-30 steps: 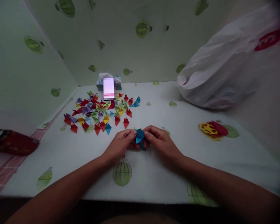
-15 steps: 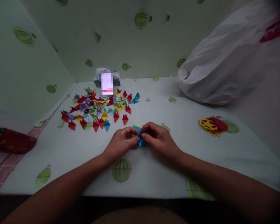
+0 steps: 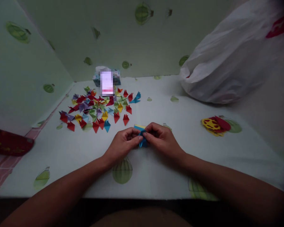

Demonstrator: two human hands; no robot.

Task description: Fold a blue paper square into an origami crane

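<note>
Between both hands is a small folded blue paper [image 3: 143, 143], partly hidden by the fingers. My left hand [image 3: 126, 138] pinches its left side with thumb and fingers closed. From the right, my right hand [image 3: 159, 137] grips the same piece, its thumb and forefinger close to the left thumb. Just behind the fingertips a stack of square paper [image 3: 140, 126], blue with a yellowish edge, lies on the table. Farther off to the left spreads a pile of folded paper cranes [image 3: 94, 108] in red, purple, green, yellow and blue.
A phone with a blurred screen [image 3: 107, 83] leans on a tissue box [image 3: 117, 77] behind the cranes. A large white plastic bag [image 3: 217, 72] stands at the right back. Yellow and red cut-outs [image 3: 214, 124] lie at right; a dark red packet [image 3: 11, 143] is at the left edge.
The fingers have shifted slightly on the blue paper, whose upper part now looks rounded or bent between the thumbs. The view has tilted a little; the other things lie as before.
</note>
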